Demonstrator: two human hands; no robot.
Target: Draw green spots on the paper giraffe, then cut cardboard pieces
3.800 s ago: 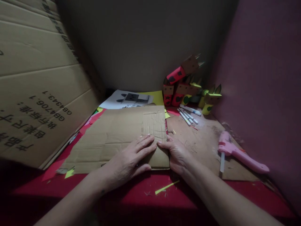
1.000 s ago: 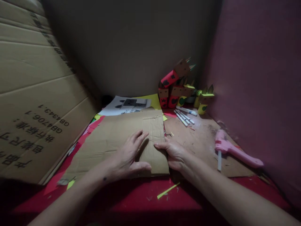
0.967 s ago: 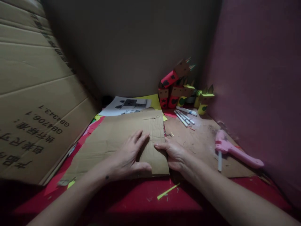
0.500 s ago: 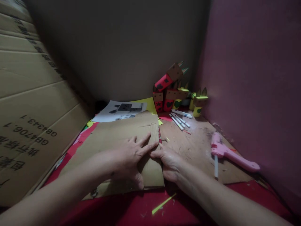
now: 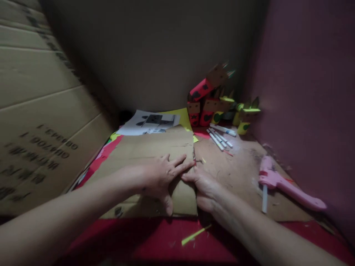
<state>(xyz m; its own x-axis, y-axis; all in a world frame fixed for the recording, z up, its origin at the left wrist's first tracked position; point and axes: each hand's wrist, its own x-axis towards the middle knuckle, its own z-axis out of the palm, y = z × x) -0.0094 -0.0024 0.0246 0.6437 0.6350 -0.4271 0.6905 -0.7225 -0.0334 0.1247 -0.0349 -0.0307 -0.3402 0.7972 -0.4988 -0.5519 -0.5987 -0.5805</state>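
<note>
A flat brown cardboard sheet (image 5: 149, 147) lies in front of me on a stack of coloured paper. My left hand (image 5: 168, 176) rests on top of it with fingers spread towards the right edge. At that edge my right hand (image 5: 204, 187) grips the sheet, thumb above and the other fingers hidden underneath. The thumb lies just below the left fingertips. Beneath the sheet, a red strip of paper (image 5: 107, 156) sticks out on the left. A white page with a printed drawing (image 5: 129, 125) and a yellow sheet (image 5: 183, 117) show behind it.
To the right, a pink glue gun (image 5: 294, 190) lies on a brown board (image 5: 235, 173), near several white markers (image 5: 217, 138). Decorated red and yellow paper figures (image 5: 206, 114) stand at the back. A large cardboard box (image 5: 50, 111) walls the left. A yellow strip (image 5: 195, 235) lies on red cloth (image 5: 155, 244).
The whole view has shifted, so the surroundings appear farther right. Both hands keep nearly the same places on the cardboard sheet, the left spread and the right at the edge.
</note>
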